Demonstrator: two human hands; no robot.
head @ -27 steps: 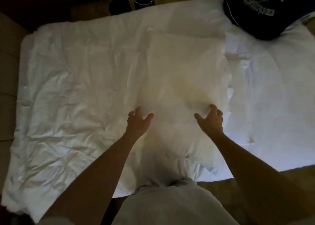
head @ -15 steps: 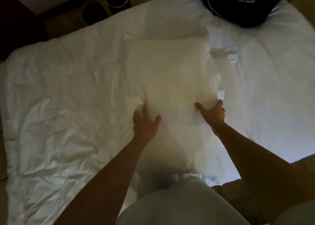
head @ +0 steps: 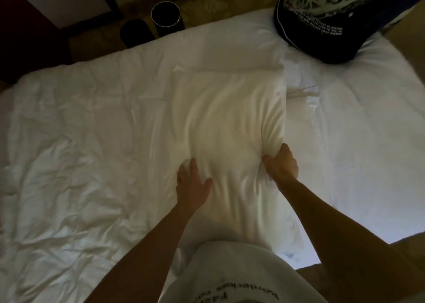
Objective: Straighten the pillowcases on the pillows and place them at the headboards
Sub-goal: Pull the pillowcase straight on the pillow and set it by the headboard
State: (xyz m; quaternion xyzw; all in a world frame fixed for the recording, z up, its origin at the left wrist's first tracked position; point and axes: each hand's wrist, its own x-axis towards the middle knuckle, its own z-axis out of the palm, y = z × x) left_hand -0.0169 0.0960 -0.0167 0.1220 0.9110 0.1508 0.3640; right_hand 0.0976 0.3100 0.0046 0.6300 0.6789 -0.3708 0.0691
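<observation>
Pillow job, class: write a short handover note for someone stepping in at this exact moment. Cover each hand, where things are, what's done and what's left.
Left hand: open, fingers pressing on the left side of the pillow.
Right hand: grips bunched pillowcase at the pillow's right edge.
The pillow lies lengthwise in the middle of the bed. A dark bag sits on the far right corner.
Done: pillow laid flat on the bed.
Left: smooth the creases near the hands, then carry the pillow to the headboard, which is not in view. No other pillow is in view.

Rumpled white bed (head: 80,164), pillow (head: 230,123), dark garment (head: 326,24) on it
</observation>
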